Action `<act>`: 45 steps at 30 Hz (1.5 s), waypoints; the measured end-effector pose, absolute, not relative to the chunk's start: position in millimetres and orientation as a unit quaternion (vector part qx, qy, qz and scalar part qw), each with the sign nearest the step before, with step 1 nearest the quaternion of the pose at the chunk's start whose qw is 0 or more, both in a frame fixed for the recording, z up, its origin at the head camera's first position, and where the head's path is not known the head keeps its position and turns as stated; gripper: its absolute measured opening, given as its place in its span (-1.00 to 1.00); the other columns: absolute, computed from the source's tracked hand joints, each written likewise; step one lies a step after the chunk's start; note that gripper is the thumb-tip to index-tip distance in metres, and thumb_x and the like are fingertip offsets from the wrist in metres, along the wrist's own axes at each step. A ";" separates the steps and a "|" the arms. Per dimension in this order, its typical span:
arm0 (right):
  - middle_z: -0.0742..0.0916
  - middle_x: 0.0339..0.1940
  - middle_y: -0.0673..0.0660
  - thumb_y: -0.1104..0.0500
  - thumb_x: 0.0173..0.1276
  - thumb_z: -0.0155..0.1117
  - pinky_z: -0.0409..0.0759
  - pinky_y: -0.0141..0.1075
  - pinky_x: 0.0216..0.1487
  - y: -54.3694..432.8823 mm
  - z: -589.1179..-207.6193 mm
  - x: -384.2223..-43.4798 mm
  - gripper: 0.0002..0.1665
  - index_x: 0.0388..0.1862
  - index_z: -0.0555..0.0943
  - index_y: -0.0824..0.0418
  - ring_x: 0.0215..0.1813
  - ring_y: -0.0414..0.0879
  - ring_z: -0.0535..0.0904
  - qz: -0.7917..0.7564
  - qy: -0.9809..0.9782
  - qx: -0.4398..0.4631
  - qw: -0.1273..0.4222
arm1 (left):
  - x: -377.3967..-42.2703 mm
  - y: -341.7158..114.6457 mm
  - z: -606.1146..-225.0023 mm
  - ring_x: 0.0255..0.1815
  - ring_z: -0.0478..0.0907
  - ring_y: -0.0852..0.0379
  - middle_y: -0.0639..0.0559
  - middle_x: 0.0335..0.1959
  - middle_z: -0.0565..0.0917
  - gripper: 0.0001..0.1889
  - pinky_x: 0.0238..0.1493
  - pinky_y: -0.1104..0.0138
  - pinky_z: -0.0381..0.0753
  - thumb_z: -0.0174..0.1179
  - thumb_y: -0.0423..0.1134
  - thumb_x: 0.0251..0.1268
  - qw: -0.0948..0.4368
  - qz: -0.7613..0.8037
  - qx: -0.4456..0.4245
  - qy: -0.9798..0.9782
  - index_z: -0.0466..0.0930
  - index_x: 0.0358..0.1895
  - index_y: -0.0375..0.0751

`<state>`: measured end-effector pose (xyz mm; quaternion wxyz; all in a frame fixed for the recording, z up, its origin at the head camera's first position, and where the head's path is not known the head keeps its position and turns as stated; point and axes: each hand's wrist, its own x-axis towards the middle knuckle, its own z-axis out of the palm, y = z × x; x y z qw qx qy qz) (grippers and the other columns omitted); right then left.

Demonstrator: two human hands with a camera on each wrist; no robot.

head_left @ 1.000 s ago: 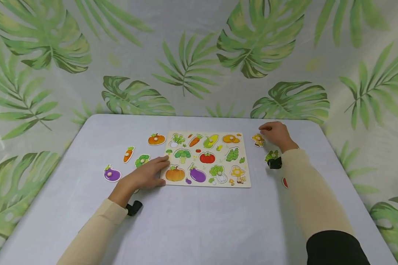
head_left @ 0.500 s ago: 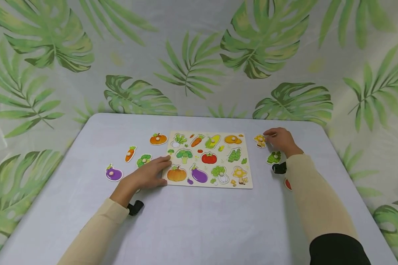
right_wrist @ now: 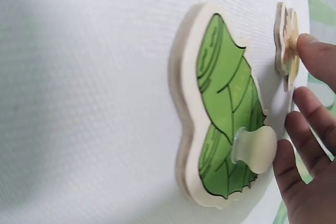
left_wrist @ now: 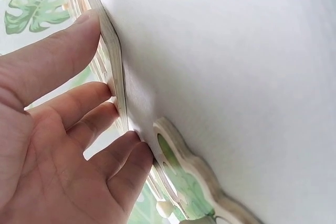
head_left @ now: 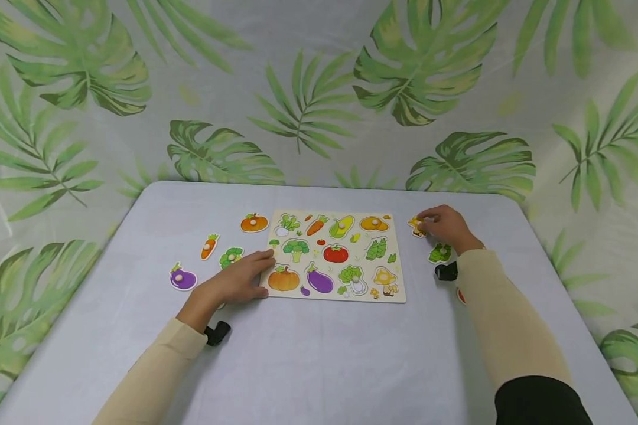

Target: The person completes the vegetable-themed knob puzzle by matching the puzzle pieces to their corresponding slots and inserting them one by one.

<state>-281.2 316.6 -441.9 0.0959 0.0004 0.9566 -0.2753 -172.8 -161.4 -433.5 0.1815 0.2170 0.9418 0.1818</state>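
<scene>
My left hand (head_left: 239, 277) rests at the left side of the flat wooden puzzle board (head_left: 372, 298), which bears printed vegetables. In the left wrist view its thumb and fingertips touch the board's edge, and a green-printed piece (left_wrist: 184, 177) lies close by the fingers. At the right, the thumb and fingers of my right hand (head_left: 448, 227) pinch the knob of the yellow mushroom puzzle piece (head_left: 414, 223); the hand partly covers this piece. Just below that hand lies a green, pointed, leafy piece (right_wrist: 220, 103) with a pale knob.
Left of the board lie a pumpkin piece (head_left: 254, 223), a carrot piece (head_left: 209, 247), an eggplant piece (head_left: 183, 278) and a broccoli piece (head_left: 230, 257). A red piece (head_left: 461, 296) shows partly beside the right sleeve. Behind the white table (head_left: 319, 360) hangs a leaf-patterned cloth (head_left: 319, 136).
My right hand has drawn back a little, then its fingertips have moved onto the mushroom piece, hiding more of it. The left hand stays at the board; the view has shifted slightly.
</scene>
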 end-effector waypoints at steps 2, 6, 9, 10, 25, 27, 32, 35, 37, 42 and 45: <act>0.41 0.41 0.41 0.09 0.46 0.13 0.40 0.25 0.32 316.5 -442.3 -279.6 -0.54 0.24 0.58 0.29 0.33 0.36 0.37 -0.278 0.956 0.000 0.096 | -172.7 -161.4 -433.5 0.61 0.10 -0.18 -0.09 0.60 0.17 -0.25 0.57 -0.05 0.19 0.36 -0.18 0.23 0.181 0.181 0.219 0.942 0.29 0.48 -0.22; 0.42 0.36 0.42 0.11 0.46 0.14 0.39 0.24 0.33 317.6 -444.8 -278.5 -0.56 0.20 0.60 0.32 0.30 0.36 0.38 -0.280 0.956 -0.004 0.087 | -172.7 -161.8 -433.4 0.61 0.10 -0.19 -0.09 0.60 0.17 -0.26 0.57 -0.06 0.19 0.36 -0.18 0.23 0.181 0.179 0.220 0.942 0.29 0.48 -0.22; 0.43 0.35 0.42 0.12 0.46 0.15 0.40 0.23 0.33 318.9 -446.5 -278.2 -0.57 0.18 0.61 0.33 0.29 0.37 0.39 -0.284 0.955 -0.009 0.081 | -172.2 -161.9 -433.5 0.62 0.09 -0.18 -0.09 0.61 0.17 -0.25 0.57 -0.05 0.19 0.36 -0.18 0.24 0.182 0.178 0.220 0.942 0.29 0.48 -0.22; 0.43 0.35 0.42 0.12 0.46 0.15 0.39 0.23 0.34 319.1 -446.9 -277.9 -0.57 0.18 0.61 0.33 0.29 0.37 0.39 -0.287 0.954 -0.009 0.080 | -171.8 -162.0 -433.3 0.62 0.09 -0.18 -0.09 0.61 0.16 -0.25 0.57 -0.05 0.19 0.36 -0.18 0.24 0.183 0.178 0.220 0.942 0.29 0.48 -0.21; 0.61 0.27 0.36 0.13 0.45 0.22 0.55 0.13 0.16 312.5 -449.2 -278.5 -0.65 0.08 0.68 0.30 0.15 0.26 0.54 -0.269 0.963 -0.010 0.028 | -171.1 -161.2 -433.4 0.62 0.08 -0.17 -0.08 0.61 0.16 -0.24 0.58 -0.05 0.19 0.35 -0.17 0.25 0.183 0.179 0.216 0.942 0.26 0.50 -0.20; 0.61 0.27 0.37 0.12 0.45 0.21 0.55 0.13 0.16 312.5 -449.0 -278.3 -0.64 0.10 0.67 0.29 0.16 0.27 0.54 -0.270 0.962 -0.005 0.030 | -171.1 -161.3 -433.1 0.62 0.08 -0.18 -0.08 0.61 0.16 -0.24 0.58 -0.05 0.19 0.35 -0.17 0.25 0.182 0.180 0.216 0.942 0.26 0.50 -0.20; 0.62 0.23 0.37 0.11 0.45 0.21 0.56 0.10 0.12 311.9 -448.1 -278.2 -0.62 0.13 0.65 0.29 0.11 0.23 0.52 -0.275 0.961 0.008 0.036 | -172.2 -161.9 -433.9 0.62 0.09 -0.19 -0.09 0.61 0.17 -0.25 0.57 -0.05 0.19 0.34 -0.17 0.25 0.178 0.178 0.219 0.943 0.26 0.50 -0.20; 0.62 0.23 0.36 0.11 0.46 0.21 0.56 0.07 0.09 311.7 -447.9 -279.2 -0.62 0.13 0.64 0.29 0.10 0.21 0.52 -0.277 0.960 0.010 0.039 | -172.6 -162.2 -434.5 0.62 0.09 -0.19 -0.09 0.61 0.16 -0.24 0.57 -0.05 0.19 0.34 -0.17 0.26 0.179 0.177 0.221 0.942 0.25 0.50 -0.20; 0.61 0.24 0.36 0.12 0.47 0.20 0.57 0.07 0.09 311.1 -446.6 -279.2 -0.62 0.14 0.64 0.29 0.11 0.22 0.53 -0.277 0.960 0.008 0.041 | -172.6 -162.3 -434.5 0.62 0.09 -0.18 -0.08 0.61 0.16 -0.24 0.58 -0.05 0.19 0.34 -0.17 0.26 0.181 0.179 0.219 0.942 0.25 0.50 -0.20; 0.61 0.23 0.36 0.16 0.48 0.19 0.60 0.07 0.07 308.5 -442.3 -278.4 -0.64 0.14 0.62 0.31 0.13 0.24 0.56 -0.289 0.957 -0.001 0.035 | -173.4 -162.5 -435.2 0.62 0.08 -0.18 -0.09 0.61 0.16 -0.25 0.58 -0.05 0.18 0.33 -0.18 0.26 0.180 0.179 0.224 0.941 0.25 0.50 -0.21; 0.63 0.21 0.36 0.17 0.47 0.20 0.61 0.06 0.05 306.9 -440.8 -278.6 -0.66 0.11 0.64 0.32 0.12 0.24 0.57 -0.294 0.955 -0.011 0.023 | -174.0 -162.5 -436.1 0.62 0.08 -0.19 -0.10 0.61 0.16 -0.25 0.58 -0.05 0.17 0.33 -0.19 0.26 0.178 0.177 0.229 0.940 0.26 0.50 -0.22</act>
